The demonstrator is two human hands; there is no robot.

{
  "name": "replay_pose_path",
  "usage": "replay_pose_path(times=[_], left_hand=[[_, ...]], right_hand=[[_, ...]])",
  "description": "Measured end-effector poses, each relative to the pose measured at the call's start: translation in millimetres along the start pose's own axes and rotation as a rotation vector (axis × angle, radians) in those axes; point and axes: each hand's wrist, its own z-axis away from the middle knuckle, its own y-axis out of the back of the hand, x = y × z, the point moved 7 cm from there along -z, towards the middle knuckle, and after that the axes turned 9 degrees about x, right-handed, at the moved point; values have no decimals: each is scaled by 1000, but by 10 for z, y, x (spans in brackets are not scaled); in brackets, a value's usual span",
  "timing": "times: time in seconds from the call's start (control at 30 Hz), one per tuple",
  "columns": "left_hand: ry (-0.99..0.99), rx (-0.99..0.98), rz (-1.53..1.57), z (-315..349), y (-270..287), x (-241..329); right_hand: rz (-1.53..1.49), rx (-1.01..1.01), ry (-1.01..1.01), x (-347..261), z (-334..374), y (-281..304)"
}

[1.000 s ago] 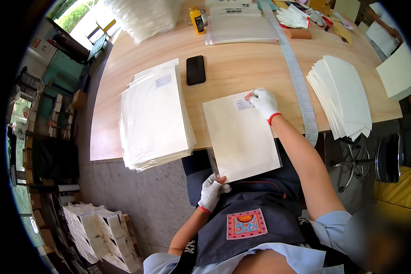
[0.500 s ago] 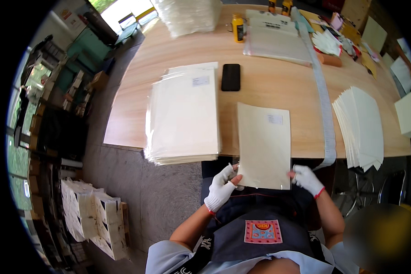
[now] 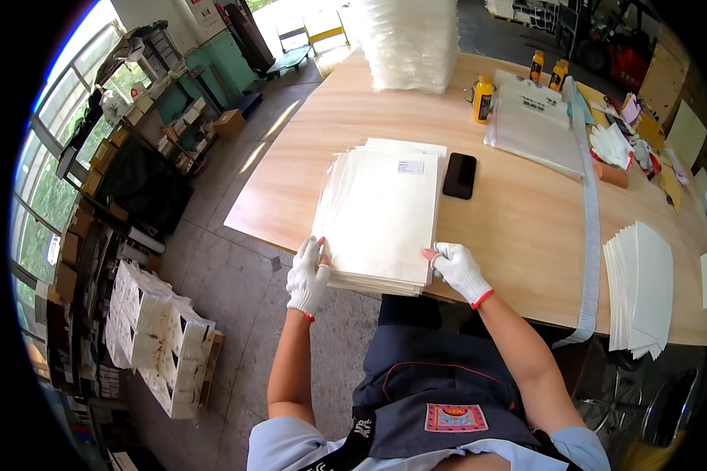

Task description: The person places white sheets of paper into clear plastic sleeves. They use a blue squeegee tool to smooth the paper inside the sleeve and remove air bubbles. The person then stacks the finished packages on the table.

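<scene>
A stack of cream paper sheets in clear plastic sleeves [image 3: 377,212] lies at the table's front edge, a small white label near the top right of its uppermost sheet. My left hand [image 3: 309,281], in a white glove with bare fingertips, grips the top sleeved sheet by its lower left edge. On the opposite edge my right hand [image 3: 459,271], gloved alike, pinches the same sheet between thumb and fingers. A black phone [image 3: 459,176] lies just right of the stack.
A fanned pile of cream sheets [image 3: 642,286] sits at the right edge, beyond a pale measuring strip [image 3: 591,235]. Farther back stand clear plastic sleeves [image 3: 538,133], a yellow bottle [image 3: 483,100] and a tall bundle of plastic [image 3: 410,47]. White wrapped blocks [image 3: 161,337] rest on the floor at left.
Both hands have moved left and forward, carrying the sleeved sheet from in front of my lap onto the stack. The view has shifted, too.
</scene>
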Motion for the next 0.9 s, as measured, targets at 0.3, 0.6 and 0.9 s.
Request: replay_pose_path(times=[0.3, 0.6, 0.9], left_hand=[[130, 314, 318, -32, 242, -5], [-570, 9, 583, -18, 285, 2061], [-927, -469, 322, -215, -1555, 3864]], right_hand=[[-222, -62, -92, 494, 360, 396], [-159, 245, -223, 1324, 808, 1348], [321, 663, 194, 1283, 1027, 1815]])
